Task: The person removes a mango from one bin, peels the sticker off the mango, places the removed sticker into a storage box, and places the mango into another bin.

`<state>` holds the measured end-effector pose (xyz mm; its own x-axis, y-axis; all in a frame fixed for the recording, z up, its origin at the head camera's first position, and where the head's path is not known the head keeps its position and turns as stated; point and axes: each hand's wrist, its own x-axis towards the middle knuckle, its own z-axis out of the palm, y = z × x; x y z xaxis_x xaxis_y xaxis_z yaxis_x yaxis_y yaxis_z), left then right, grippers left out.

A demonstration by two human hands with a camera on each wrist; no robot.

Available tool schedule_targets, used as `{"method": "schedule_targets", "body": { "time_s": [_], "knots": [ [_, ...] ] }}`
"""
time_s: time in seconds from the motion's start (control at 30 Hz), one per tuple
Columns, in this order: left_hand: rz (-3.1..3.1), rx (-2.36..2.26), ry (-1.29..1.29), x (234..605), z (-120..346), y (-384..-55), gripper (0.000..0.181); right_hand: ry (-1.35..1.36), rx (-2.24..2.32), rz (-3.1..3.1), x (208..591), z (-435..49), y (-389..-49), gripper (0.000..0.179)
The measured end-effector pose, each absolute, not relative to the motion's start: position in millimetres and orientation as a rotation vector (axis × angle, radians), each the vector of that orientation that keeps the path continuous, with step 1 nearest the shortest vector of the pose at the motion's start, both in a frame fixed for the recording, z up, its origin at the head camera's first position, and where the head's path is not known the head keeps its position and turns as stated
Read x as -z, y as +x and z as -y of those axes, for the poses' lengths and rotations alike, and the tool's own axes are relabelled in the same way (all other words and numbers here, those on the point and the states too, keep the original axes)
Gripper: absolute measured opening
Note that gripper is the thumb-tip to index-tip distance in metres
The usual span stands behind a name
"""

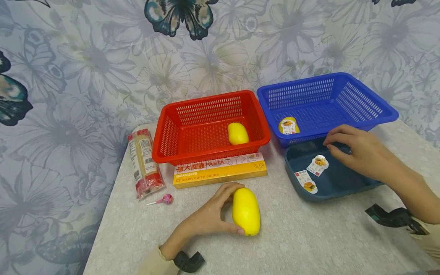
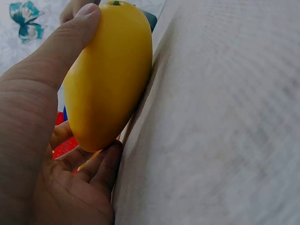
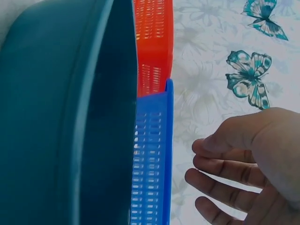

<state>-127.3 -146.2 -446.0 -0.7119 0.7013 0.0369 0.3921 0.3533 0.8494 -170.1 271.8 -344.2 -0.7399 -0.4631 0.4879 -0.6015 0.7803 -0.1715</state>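
My left hand (image 1: 215,211) grips a smooth yellow mango (image 1: 246,212) between thumb and fingers, low over the table. In the left wrist view the thumb lies along its upper end, and the fingertips are at its lower end. My right hand (image 1: 357,151) hovers above the dark teal tray (image 1: 347,189), its fingers loosely bent with nothing between them. Inside that tray lie two mango stickers, a tilted one (image 1: 318,165) and another (image 1: 306,181) by the left wall. A second mango (image 1: 238,133) rests in the red basket, and a mango bearing a sticker (image 1: 288,125) sits in the blue basket.
The red basket (image 1: 211,153) and blue basket (image 1: 376,93) stand side by side near the papered wall (image 1: 206,65). In front of the red one lies a pasta box (image 1: 220,172). To the left are a noodle packet (image 1: 144,160) and a pink lollipop (image 1: 167,198).
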Motion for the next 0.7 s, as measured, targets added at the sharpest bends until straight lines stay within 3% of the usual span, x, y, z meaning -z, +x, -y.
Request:
{"method": "schedule_targets", "body": {
  "time_s": [0.7],
  "knots": [
    [-2.258,-1.263,1.029,446,151,-124,0.114,0.937,-0.521,2.721,328,-205,-193,0.020]
  ]
}}
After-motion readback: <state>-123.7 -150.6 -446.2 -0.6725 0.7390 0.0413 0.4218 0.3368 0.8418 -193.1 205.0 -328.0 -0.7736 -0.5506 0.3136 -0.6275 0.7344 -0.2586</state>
